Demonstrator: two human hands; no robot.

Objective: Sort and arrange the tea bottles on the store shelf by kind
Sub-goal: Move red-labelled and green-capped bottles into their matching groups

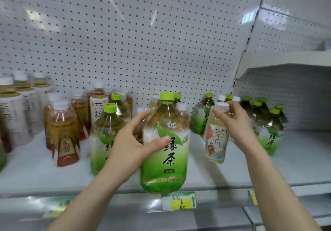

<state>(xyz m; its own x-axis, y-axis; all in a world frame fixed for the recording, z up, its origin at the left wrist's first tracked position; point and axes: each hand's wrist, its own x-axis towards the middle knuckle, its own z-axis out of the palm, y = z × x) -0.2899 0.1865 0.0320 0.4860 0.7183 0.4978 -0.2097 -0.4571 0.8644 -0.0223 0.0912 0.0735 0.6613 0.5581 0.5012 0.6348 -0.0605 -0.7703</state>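
- Left hand point(133, 144) wraps around the big green tea bottle point(165, 152), thumb across its label, at the front edge of the shelf point(232, 173).
- Right hand point(232, 123) pinches the white-capped small tea bottle point(216, 137) near its neck, tilted, just right of the big one.
- More green-capped bottles point(268, 123) cluster behind.

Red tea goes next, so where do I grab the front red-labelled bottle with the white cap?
Grip the red-labelled bottle by the narrow neck under its white cap, coming from the front and above. It stands upright with bottles crowded behind and a green-capped bottle close beside it, so its body sides look tight.
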